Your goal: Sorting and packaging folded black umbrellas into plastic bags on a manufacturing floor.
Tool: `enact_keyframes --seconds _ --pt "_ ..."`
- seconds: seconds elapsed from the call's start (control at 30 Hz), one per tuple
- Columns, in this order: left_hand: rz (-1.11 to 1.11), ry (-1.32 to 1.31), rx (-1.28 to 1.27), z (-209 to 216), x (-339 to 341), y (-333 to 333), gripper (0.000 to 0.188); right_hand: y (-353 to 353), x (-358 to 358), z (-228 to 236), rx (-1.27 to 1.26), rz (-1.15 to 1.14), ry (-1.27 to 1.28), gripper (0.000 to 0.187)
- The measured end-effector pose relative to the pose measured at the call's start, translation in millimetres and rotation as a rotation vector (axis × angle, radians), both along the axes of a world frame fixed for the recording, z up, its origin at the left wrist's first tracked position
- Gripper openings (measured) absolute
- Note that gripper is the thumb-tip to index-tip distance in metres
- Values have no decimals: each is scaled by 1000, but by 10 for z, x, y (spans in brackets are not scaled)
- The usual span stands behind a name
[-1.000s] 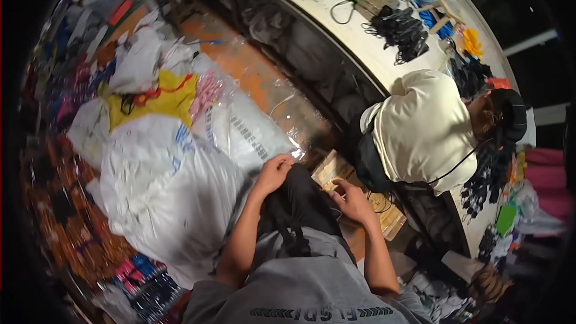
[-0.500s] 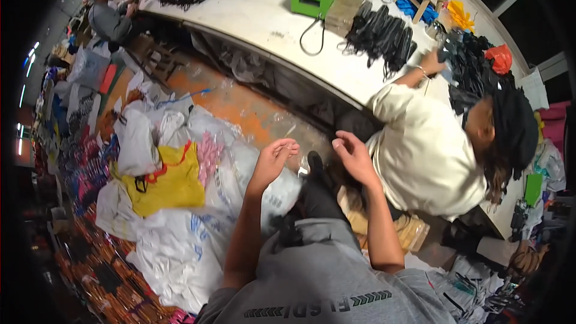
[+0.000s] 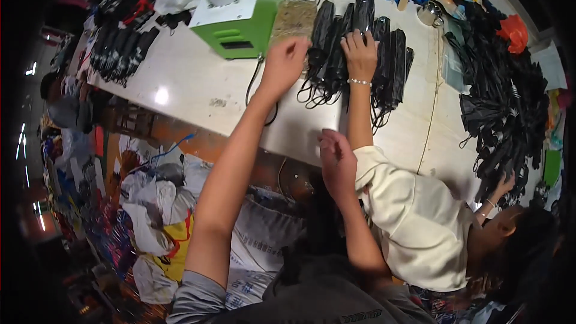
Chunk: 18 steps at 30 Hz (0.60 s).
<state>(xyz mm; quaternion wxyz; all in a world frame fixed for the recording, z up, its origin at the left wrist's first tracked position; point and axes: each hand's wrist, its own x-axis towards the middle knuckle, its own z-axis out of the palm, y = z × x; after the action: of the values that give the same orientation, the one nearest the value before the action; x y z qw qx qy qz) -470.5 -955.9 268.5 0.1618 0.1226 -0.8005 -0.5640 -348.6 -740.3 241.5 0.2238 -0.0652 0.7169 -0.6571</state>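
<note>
Over the worktable, my left hand is stretched out beside the left end of a row of folded black umbrellas. Its fingers are curled and blurred, with the tips partly hidden, so I cannot tell if it touches an umbrella. My right hand hovers lower, at the table's near edge, with loosely bent fingers apart and nothing in them. A co-worker's hand with a bead bracelet lies on an umbrella in the middle of the row. Wrist loops hang from the umbrellas' near ends.
A green and white machine stands left of a brown block. The co-worker in a cream top leans in at my right. More black umbrellas are heaped at the right, beside a metal cup. White sacks lie on the floor.
I have come closer to the table. My left hand has moved up and forward to the umbrellas. The co-worker's hand has moved left from the right-hand heap onto the row.
</note>
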Motion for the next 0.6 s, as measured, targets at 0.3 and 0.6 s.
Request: enact_keyframes --seconds 0.3,0.6 --pt "21 -173 -616 -397 -1325 145 73 -273 -1083 150 -88 -486 165 32" --pt "-98 -504 -856 -398 -1320 446 95 88 -1926 54 480 -746 406 47"
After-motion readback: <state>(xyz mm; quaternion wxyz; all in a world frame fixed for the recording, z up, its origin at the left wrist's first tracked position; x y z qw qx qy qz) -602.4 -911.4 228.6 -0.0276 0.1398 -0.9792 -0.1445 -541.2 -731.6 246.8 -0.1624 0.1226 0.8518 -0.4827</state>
